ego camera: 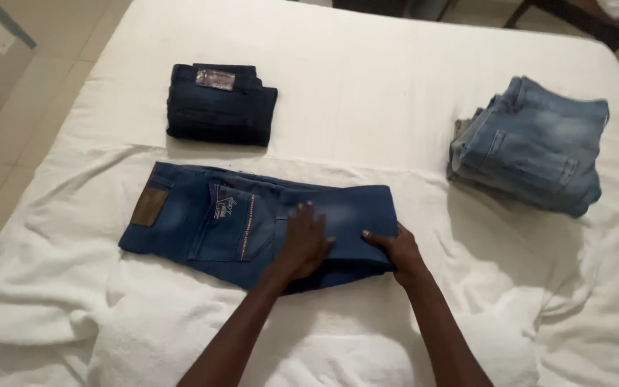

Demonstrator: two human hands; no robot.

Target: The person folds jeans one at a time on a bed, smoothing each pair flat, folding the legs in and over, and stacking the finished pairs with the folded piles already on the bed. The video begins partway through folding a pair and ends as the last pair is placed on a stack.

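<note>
A pair of dark blue jeans [202, 215] lies folded lengthwise across a white bed [367, 86], back pocket and brown waist patch facing up. My left hand [302, 240] presses flat on the jeans near their middle, fingers spread. My right hand [394, 247] grips the folded right end of the jeans, thumb on top and fingers underneath the fabric.
A folded black pair of jeans [220, 104] sits at the back left of the bed. A stack of folded light blue jeans [531, 147] rests at the right. Tiled floor [16, 107] runs along the bed's left side. A rumpled white sheet [145, 322] bunches near me.
</note>
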